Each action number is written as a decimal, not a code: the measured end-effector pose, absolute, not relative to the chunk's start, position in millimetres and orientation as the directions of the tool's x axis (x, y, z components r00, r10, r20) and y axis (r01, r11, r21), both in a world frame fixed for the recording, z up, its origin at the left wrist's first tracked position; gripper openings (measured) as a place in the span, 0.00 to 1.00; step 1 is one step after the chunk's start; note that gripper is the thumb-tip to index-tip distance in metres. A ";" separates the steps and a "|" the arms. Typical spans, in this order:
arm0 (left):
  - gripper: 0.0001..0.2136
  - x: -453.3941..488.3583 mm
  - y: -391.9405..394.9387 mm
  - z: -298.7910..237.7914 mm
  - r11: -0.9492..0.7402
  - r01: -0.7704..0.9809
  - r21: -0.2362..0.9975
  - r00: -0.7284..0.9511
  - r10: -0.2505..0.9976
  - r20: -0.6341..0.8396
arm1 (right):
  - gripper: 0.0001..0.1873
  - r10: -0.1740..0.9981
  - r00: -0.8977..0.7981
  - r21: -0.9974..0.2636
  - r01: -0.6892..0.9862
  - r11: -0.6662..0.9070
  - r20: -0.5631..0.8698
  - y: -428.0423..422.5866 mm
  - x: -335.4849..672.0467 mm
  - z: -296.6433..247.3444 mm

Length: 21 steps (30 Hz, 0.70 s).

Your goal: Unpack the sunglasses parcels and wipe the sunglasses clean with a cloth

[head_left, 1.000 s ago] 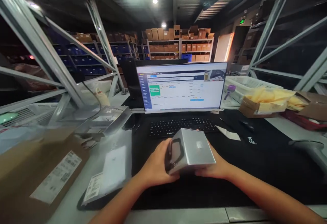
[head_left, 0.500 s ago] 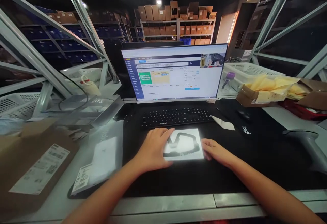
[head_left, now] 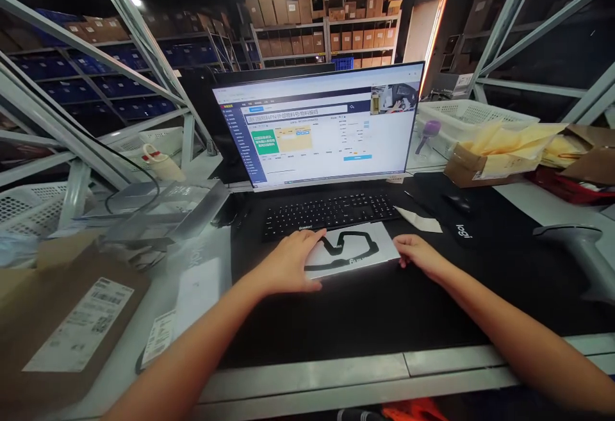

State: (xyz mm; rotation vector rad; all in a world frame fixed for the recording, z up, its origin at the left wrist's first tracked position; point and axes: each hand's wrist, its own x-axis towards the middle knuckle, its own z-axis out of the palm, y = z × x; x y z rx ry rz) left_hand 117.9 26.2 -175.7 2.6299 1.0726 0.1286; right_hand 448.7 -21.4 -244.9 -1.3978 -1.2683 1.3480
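At the front of the desk [head_left: 307, 376]: a white box [head_left: 353, 248] is seen lying flat on the black mat [head_left: 384, 309], its far edge just beside the keyboard [head_left: 331, 211]
Left hand [head_left: 288, 264]: laid open over the box's left edge, fingers spread, nothing pinched
Right hand [head_left: 420, 255]: loosely curled, fingertips set against the box's right corner, no grip closed
Around it: a paper slip [head_left: 423, 219] near the right hand, a monitor [head_left: 317, 129] behind the keyboard, a labelled cardboard parcel [head_left: 62, 325] well apart at the left
Risk: with so little room ahead, the box could be pushed onto the keys and stray input caused; the slip could be swept aside by the right hand
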 end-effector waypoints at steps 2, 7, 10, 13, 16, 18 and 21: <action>0.50 117.2 25.6 -174.6 -0.677 0.665 0.315 0.721 0.692 -0.035 | 0.21 0.982 -0.059 -0.975 0.144 -0.170 -0.180 -22.9 464.8 -239.2; 0.49 119.1 22.4 -173.5 -0.677 0.653 0.340 0.725 0.688 -0.023 | 0.20 0.984 -0.012 -0.971 0.166 -0.173 -0.177 -32.6 498.1 -237.4; 0.50 120.3 22.0 -172.9 -0.682 0.652 0.331 0.729 0.684 -0.026 | 0.20 0.983 0.001 -0.967 0.178 -0.182 -0.185 -33.8 514.8 -240.5; 0.50 119.7 20.8 -171.6 -0.676 0.659 0.329 0.721 0.693 -0.020 | 0.21 0.985 0.030 -0.968 0.181 -0.174 -0.171 -32.4 526.9 -243.6; 0.50 114.3 18.1 -171.5 -0.673 0.655 0.343 0.719 0.695 -0.011 | 0.23 0.987 0.066 -0.972 0.178 -0.154 -0.145 -33.0 531.6 -247.6; 0.50 106.3 15.7 -172.9 -0.660 0.663 0.353 0.708 0.706 -0.010 | 0.23 0.988 0.078 -0.972 0.180 -0.148 -0.136 -34.7 531.1 -250.7; 0.49 87.3 12.2 -175.5 -0.628 0.689 0.360 0.676 0.737 -0.007 | 0.24 0.989 0.057 -0.969 0.195 -0.148 -0.140 -37.5 527.4 -254.0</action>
